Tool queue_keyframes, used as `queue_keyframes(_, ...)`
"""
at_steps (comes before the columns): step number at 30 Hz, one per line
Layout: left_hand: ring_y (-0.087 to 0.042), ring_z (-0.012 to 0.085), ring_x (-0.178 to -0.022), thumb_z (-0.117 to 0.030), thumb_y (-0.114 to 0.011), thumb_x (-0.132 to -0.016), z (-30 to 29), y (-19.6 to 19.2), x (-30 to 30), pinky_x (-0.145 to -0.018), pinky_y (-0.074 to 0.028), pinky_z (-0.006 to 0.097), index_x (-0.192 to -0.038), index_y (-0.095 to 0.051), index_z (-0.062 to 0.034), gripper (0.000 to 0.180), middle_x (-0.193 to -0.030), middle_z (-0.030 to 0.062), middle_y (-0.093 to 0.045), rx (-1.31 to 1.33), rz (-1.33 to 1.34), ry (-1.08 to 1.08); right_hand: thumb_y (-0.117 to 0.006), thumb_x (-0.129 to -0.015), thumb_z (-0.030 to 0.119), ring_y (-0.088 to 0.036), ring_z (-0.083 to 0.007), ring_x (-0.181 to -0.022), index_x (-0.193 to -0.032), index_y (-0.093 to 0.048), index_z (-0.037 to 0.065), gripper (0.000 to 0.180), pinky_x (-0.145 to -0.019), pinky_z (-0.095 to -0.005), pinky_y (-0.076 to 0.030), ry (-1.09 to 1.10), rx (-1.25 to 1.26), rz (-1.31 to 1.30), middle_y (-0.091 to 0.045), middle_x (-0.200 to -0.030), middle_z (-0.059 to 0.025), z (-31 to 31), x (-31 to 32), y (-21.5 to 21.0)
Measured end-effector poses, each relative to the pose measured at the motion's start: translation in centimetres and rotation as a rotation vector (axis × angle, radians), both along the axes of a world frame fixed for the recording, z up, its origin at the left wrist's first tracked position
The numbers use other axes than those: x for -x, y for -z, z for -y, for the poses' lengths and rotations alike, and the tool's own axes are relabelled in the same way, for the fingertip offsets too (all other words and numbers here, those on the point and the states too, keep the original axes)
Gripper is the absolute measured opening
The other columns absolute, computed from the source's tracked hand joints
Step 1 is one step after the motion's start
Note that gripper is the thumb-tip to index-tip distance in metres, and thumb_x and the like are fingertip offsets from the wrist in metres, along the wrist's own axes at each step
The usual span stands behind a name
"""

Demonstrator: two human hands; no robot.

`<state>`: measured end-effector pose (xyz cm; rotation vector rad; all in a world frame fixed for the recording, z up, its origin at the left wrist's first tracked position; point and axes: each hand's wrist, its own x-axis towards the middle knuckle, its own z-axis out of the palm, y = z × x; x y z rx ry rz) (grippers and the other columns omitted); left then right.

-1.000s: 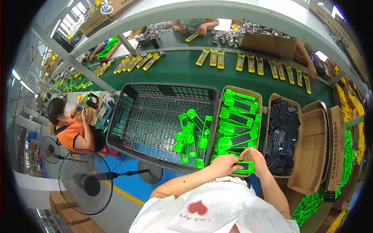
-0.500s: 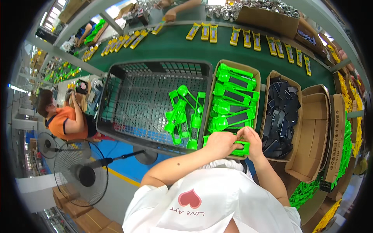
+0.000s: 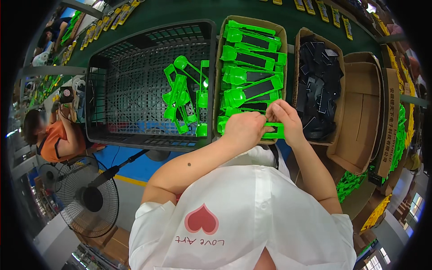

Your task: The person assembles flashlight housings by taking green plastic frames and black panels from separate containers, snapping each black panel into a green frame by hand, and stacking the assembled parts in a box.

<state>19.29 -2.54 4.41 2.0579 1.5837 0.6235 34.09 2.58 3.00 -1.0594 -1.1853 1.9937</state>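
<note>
Left hand grips a green plastic piece at the near end of a packed carton

Right of centre in the frame, the left hand is closed, thumb and fingers pinching a green plastic piece. The right hand is half curled beside it, fingertips bunched close to the left hand's; whether they pinch anything cannot be told.

Compared with half a second ago, the view has shifted: the black crate and the cardboard box sit higher in the frame, and the worker's hands across the green belt have left the top edge. The same piece remains in the left hand.

The piece lies beneath the left hand's fingers, its framed end jutting rightward below the right hand, over the box's near end. More green pieces with dark panels fill the box above both hands.
</note>
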Motion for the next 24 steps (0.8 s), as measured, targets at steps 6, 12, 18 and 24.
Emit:
queue_keyframes(6, -0.057, 0.0231, -0.060, -0.027, -0.060, -0.071, 0.1, 1.8, -0.6, -0.050, -0.046, 0.034, -0.063, -0.055, -0.0049, 0.024, -0.062, 0.0087, -0.054, 0.064, -0.166, 0.159, -0.055, -0.078, 0.011, -0.051, -0.0145, -0.060, -0.082, -0.053, 0.001, 0.011, -0.056, -0.0264, -0.041, -0.025, -0.514, 0.592, -0.052, -0.069, -0.0072, -0.3, -1.3, 2.0)
queue_keyframes(12, -0.057, 0.0233, -0.061, -0.027, -0.061, -0.069, 1.2, 2.7, -0.9, -0.053, -0.046, 0.034, -0.063, -0.057, -0.0052, 0.023, -0.062, 0.0091, -0.055, 0.107, -0.186, 0.204, -0.060, -0.065, 0.001, -0.047, -0.0302, -0.090, -0.091, -0.053, 0.005, 0.027, -0.074, -0.0360, -0.041, -0.013, -1.127, 0.861, -0.049, -0.096, -0.0120, -4.1, 0.2, 1.0)
queue_keyframes(18, -0.056, 0.0248, -0.058, -0.026, -0.063, -0.067, 1.2, 2.7, -0.4, -0.050, -0.045, 0.035, -0.060, -0.053, -0.0044, 0.025, -0.060, 0.0088, -0.053, 0.041, -0.099, 0.122, -0.064, -0.063, 0.005, -0.048, -0.0255, -0.076, -0.078, -0.058, 0.007, 0.016, -0.066, -0.0334, -0.042, 0.010, -1.192, 0.865, -0.052, -0.075, -0.0068, -4.0, 0.4, 2.6)
queue_keyframes(24, -0.054, 0.0268, -0.058, -0.025, -0.062, -0.069, 0.9, 1.5, 0.9, -0.050, -0.044, 0.037, -0.061, -0.052, -0.0038, 0.025, -0.061, 0.0099, -0.050, 0.019, -0.024, 0.047, -0.063, -0.065, 0.006, -0.048, -0.0237, -0.072, -0.078, -0.058, 0.008, 0.014, -0.062, -0.0326, -0.042, 0.063, -1.234, 0.906, -0.052, -0.072, -0.0053, -4.8, 1.0, 2.7)
